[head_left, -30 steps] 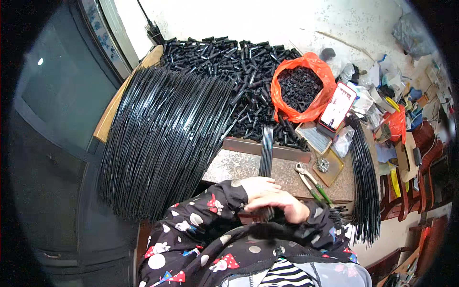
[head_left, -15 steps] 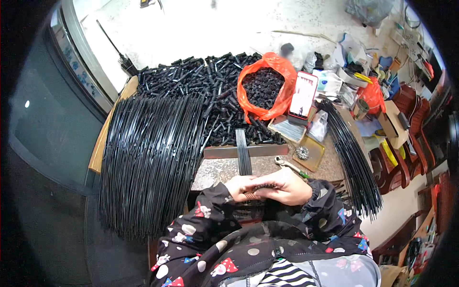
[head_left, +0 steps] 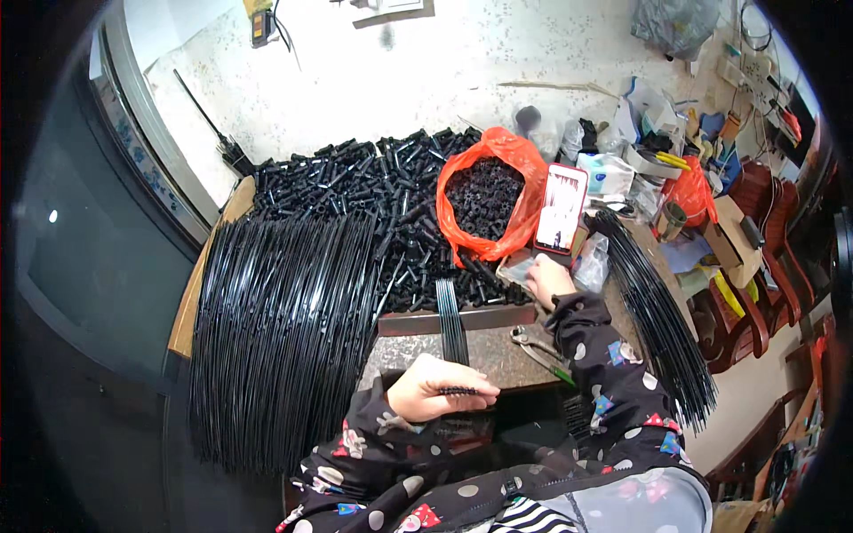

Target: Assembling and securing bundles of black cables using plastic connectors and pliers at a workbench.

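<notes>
Speckled off-white wall (head_left: 355,107) fills the back of my view, with a grey plastic bag (head_left: 675,27) hanging high on the right and dark door panels (head_left: 98,266) down the left side. Below the wall I can see a mottled tabletop (head_left: 400,351), its back heaped with a pile of black tubular parts (head_left: 329,178) behind a low metal bar (head_left: 400,323). An orange-red bag (head_left: 520,147) sits open on that heap, full of small black pieces (head_left: 484,195), and a phone (head_left: 562,209) stands propped just beside it, screen lit. At the left, a broad sheaf of thin black rods (head_left: 275,329) hangs down over the table edge by a wooden board (head_left: 191,298); a narrower bundle (head_left: 653,311) slopes down the right. Green-handled pliers (head_left: 538,351) lie near the front edge, and farther right I make out a cardboard box (head_left: 733,240) and brown wooden chairs (head_left: 737,320). The left hand (head_left: 440,388) is curled closed on a row of dark ends (head_left: 458,391), below a slim group of rods (head_left: 450,320) that crosses the bar. The right hand (head_left: 551,280) is at a shallow tray (head_left: 514,269) below the phone; its fingertips are partly hidden, so I cannot tell whether they are together or apart.
</notes>
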`<state>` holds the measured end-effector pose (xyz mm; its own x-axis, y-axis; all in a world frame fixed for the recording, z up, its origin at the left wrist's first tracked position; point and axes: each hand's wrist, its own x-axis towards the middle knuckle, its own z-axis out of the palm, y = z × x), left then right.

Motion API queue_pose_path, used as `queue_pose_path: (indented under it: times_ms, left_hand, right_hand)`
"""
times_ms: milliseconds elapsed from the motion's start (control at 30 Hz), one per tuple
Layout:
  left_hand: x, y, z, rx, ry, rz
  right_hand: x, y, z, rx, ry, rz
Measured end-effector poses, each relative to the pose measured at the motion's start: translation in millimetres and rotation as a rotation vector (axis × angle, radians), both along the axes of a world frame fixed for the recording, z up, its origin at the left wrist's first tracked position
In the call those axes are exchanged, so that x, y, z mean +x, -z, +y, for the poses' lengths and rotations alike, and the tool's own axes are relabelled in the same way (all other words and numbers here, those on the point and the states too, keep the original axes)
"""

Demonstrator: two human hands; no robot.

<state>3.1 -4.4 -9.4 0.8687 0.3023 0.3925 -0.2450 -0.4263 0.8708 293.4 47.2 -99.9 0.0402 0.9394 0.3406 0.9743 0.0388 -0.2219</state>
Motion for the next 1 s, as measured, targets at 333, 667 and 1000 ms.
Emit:
queue_pose_path:
  times_ms: [333, 667, 1000]
  left_hand:
    - [3.0, -18.2, 16.9, 0.032, -0.018, -0.098]
    - [7.3, -17.3, 6.3, -0.097, -0.086, -0.073]
    - [0.8, -14.5, -7.4, -0.134, -0.158, -0.068]
  right_hand:
    - [3.0, 1.3, 2.3, 0.140, -0.132, -0.121]
    - [8.4, 9.0, -0.1, 0.123, -0.105, -0.113]
    - [5.9, 5.1, -6.8, 0.358, -0.191, 0.047]
